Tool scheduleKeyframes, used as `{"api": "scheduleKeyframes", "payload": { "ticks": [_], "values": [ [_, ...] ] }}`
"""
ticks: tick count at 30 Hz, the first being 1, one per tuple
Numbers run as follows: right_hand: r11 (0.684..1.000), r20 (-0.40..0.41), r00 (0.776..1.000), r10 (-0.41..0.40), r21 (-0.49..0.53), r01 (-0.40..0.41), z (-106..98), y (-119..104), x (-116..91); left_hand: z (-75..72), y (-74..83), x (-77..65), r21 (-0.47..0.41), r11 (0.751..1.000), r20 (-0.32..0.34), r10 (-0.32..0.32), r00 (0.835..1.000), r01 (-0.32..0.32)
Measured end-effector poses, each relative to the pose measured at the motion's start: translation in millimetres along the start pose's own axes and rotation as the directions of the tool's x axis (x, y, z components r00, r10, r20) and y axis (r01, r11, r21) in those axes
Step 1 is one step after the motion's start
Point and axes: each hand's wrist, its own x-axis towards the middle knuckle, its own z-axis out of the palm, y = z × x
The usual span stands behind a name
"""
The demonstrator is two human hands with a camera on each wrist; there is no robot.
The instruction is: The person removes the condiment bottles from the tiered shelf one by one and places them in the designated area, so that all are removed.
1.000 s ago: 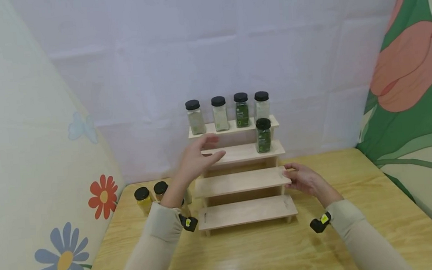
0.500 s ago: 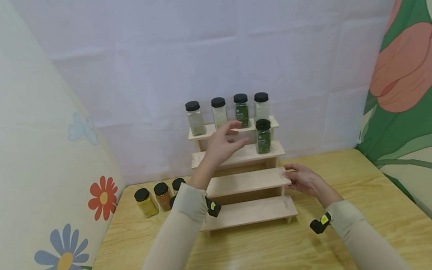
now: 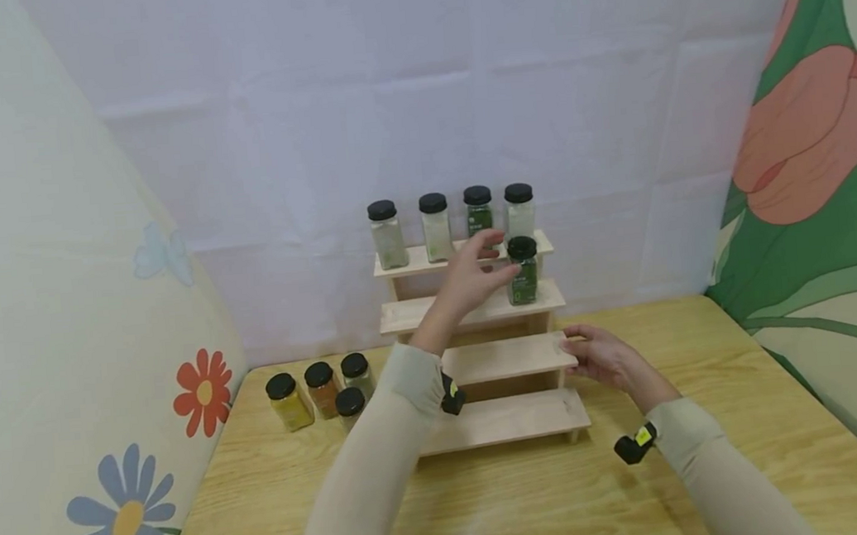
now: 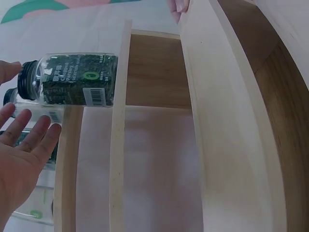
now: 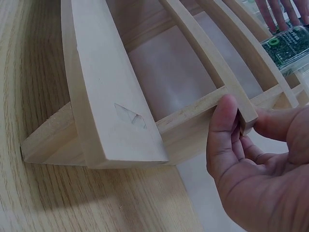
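Observation:
A stepped wooden rack (image 3: 502, 420) with several tiers stands on the table. My left hand (image 3: 472, 279), fingers spread, is beside a spice jar of green flakes (image 3: 524, 284) at the right end of its second tier from the top. In the left wrist view, the thumb is by this green jar's (image 4: 79, 79) black lid and the other fingers are apart from the glass. Low on the rack's right side, my right hand (image 3: 605, 356) grips the end of a tier. The right wrist view has this hand (image 5: 256, 164) pinching the board's corner between thumb and fingers.
Several black-capped jars line the top tier, including a pale one (image 3: 388, 241) at its left end. Left of the rack, a yellow spice jar (image 3: 291, 405), a reddish-brown one (image 3: 323, 393) and others stand on the wooden table (image 3: 265, 486). White cloth (image 3: 300, 144) hangs behind.
My left hand has moved right across the rack, from the left end of the second tier to the green jar. More of the jars on the table show now. The right hand keeps its grip.

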Motion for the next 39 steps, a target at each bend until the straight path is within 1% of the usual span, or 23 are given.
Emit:
{"api": "scheduleKeyframes", "payload": {
  "ticks": [7,17,20,25,28,31,34,37,39],
  "values": [
    [1.000,0.000,1.000,0.006,0.009,-0.006,1.1,1.6,1.0,8.4,-4.3,9.6,0.018,1.000,-0.003,0.013,1.000,-0.013],
    [1.000,-0.007,1.000,0.008,0.008,-0.008,5.3,3.1,3.2,15.8,-5.4,15.3,0.047,0.999,0.004,-0.020,1.000,0.019],
    [1.000,-0.006,1.000,0.009,0.007,-0.009,7.5,3.1,3.5,16.0,-5.3,14.2,0.057,0.998,-0.004,-0.032,0.999,0.032],
    [1.000,0.000,1.000,0.010,0.017,-0.010,9.9,3.0,4.8,14.9,-5.9,12.8,0.056,0.996,-0.019,-0.075,0.997,0.076],
    [1.000,-0.001,1.000,0.010,0.024,-0.010,11.3,2.5,6.7,13.2,-5.8,12.8,0.057,0.994,-0.036,-0.088,0.996,0.090],
    [1.000,0.005,1.000,0.004,0.018,-0.004,12.6,1.5,7.4,11.8,-5.7,12.0,0.072,0.994,-0.060,-0.082,0.995,0.086],
    [1.000,0.010,1.000,0.008,0.011,-0.008,13.1,2.0,7.7,10.2,-3.0,8.9,0.060,0.995,-0.089,-0.077,0.993,0.083],
    [1.000,0.010,1.000,0.016,0.012,-0.017,12.6,3.4,8.2,6.3,4.7,3.9,0.031,0.997,-0.101,-0.065,0.993,0.068],
    [1.000,0.014,1.000,0.012,0.016,-0.013,11.2,3.7,8.0,2.1,11.5,0.9,0.012,0.999,-0.091,-0.044,0.995,0.045]
  ]
}}
